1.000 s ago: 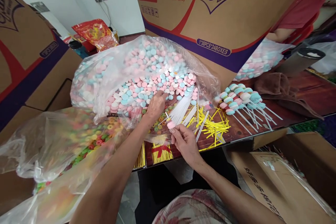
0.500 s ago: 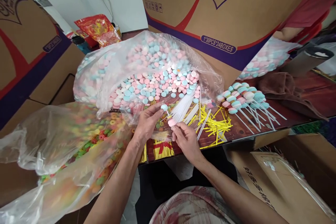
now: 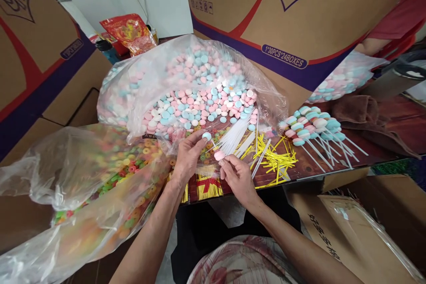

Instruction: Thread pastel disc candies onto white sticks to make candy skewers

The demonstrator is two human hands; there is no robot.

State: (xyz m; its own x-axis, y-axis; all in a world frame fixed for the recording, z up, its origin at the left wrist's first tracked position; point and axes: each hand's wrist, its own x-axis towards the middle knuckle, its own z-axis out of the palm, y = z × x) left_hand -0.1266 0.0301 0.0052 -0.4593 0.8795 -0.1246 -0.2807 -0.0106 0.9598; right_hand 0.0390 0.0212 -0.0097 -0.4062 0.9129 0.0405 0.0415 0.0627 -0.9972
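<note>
My left hand [image 3: 190, 153] pinches a pale blue round marshmallow [image 3: 207, 136] between thumb and fingertips. Just below and to the right, my right hand [image 3: 238, 177] has its fingertips closed on a pink marshmallow [image 3: 219, 155]. A short length of white stick [image 3: 213, 143] shows between the two pieces; how far it runs into either is hidden. Behind the hands, white sticks [image 3: 233, 137] lie in a fanned bundle. Loose pink, blue and white marshmallows [image 3: 186, 108] spill from a large clear bag [image 3: 140, 93]. Yellow twist ties [image 3: 274, 157] are heaped right of my right hand.
Finished-looking marshmallow skewers [image 3: 314, 126] lie stacked at the right, sticks toward me. A clear bag of coloured ring candies [image 3: 133, 168] sits at the left. Large cartons [image 3: 246, 22] stand behind; an open carton [image 3: 366, 230] is low right. Another person's arm [image 3: 374, 46] shows behind.
The camera view has shifted slightly, so the table things appear a little further right. Both hands keep their pinches on the blue and pink marshmallows, with hardly any movement between them.
</note>
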